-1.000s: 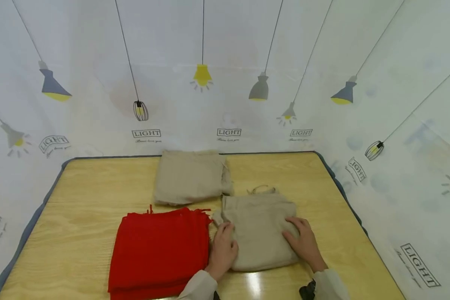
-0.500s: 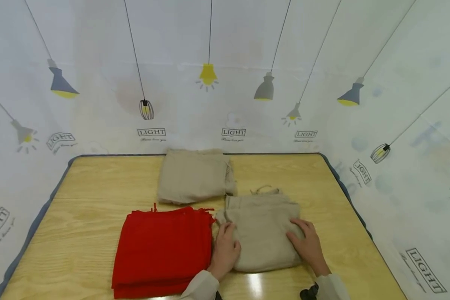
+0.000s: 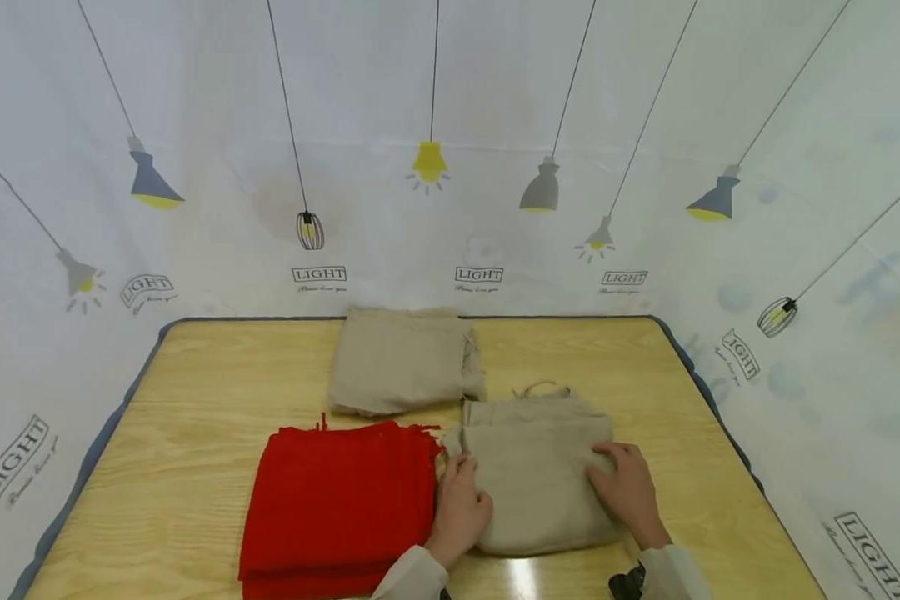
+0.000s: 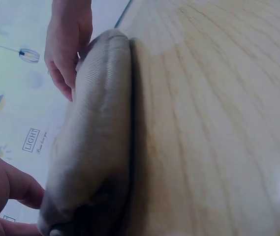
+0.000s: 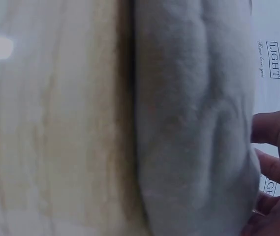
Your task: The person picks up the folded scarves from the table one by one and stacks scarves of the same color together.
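A folded beige cloth [image 3: 540,492] lies on the wooden table [image 3: 195,392], near the front and right of centre. My left hand [image 3: 461,502] rests on its left edge with the fingers laid on the fabric. My right hand [image 3: 628,492] presses on its right side. Seen edge-on in the left wrist view, the cloth [image 4: 95,132] is a thick bundle with the right hand [image 4: 66,44] touching its far end and my left fingers [image 4: 7,189] at its near end. The right wrist view shows the cloth [image 5: 194,123] and my right fingers [image 5: 277,167] beside it.
A red folded cloth [image 3: 337,500] with fringe lies right beside the left hand. A second beige folded cloth [image 3: 405,358] sits at the table's back edge. White curtains printed with lamps [image 3: 450,167] enclose the table on three sides.
The head view has shifted, so everything sits lower and further right in frame. Both hands stay on the sides of the near beige cloth, with almost no movement.
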Motion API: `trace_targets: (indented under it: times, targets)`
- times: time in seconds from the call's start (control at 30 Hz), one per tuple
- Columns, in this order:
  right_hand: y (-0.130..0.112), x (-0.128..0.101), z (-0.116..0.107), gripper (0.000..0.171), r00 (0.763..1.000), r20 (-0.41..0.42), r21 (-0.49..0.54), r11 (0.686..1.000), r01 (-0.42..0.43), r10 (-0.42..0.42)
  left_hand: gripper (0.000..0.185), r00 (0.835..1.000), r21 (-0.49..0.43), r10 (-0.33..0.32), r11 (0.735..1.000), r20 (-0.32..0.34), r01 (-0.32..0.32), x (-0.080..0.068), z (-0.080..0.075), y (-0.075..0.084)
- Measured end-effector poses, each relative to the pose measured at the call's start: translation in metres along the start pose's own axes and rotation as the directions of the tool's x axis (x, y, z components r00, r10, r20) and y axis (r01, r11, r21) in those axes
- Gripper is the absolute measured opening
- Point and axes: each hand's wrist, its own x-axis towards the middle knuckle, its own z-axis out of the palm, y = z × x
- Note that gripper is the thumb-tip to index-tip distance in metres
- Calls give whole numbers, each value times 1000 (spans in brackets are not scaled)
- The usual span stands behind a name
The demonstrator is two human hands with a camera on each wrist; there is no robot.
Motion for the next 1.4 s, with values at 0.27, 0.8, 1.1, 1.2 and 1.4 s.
trace_targets:
  times: [0.27,0.8,1.1,1.2,1.4]
  targets:
    - [0,8,-5,34,1000,6,-19,1000,-18,18,41,998,57,53,997,-34,-51,2,-6,8]
    - [-20,19,-4,37,1000,11,24,1000,-18,18,43,996,39,94,995,-3,-94,9,-21,17]
    - [-27,29,1,35,994,-56,29,995,94,-93,46,990,19,121,992,74,-123,22,-33,20]
    - [-32,33,2,34,989,-75,47,990,135,-131,49,987,19,111,993,120,-114,27,-39,20]
    - [-44,43,6,36,991,-47,79,988,132,-129,55,982,-6,86,996,166,-87,34,-54,20]
